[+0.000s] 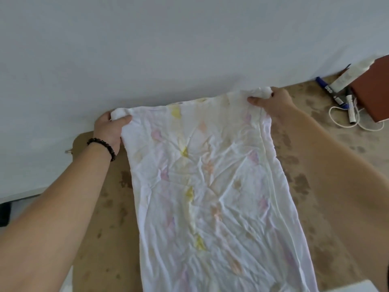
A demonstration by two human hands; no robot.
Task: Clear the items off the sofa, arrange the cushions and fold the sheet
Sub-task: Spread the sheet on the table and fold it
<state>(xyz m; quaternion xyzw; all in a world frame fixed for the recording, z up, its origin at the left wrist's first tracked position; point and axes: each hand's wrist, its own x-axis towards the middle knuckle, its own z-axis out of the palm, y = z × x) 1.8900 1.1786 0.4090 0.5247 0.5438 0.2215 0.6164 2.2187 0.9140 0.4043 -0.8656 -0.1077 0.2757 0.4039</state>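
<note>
A white sheet point(212, 186) with faint yellow, pink and orange marks lies as a long creased strip down the middle of the view, over a brown patterned surface point(320, 207). My left hand point(110, 128) grips its far left corner, bunched in the fingers; a dark bead bracelet is on that wrist. My right hand point(271, 100) grips the far right corner, also bunched. Both corners are stretched apart along the far edge, next to a white wall point(168, 49). The sheet's near end runs out of view at the bottom.
At the far right lie a blue marker point(330, 91), a second marker point(351, 108), a white cord point(345, 123), a white tube point(347, 77) and a reddish-brown box point(372, 93). A white object's corner point(355, 286) shows at the bottom right.
</note>
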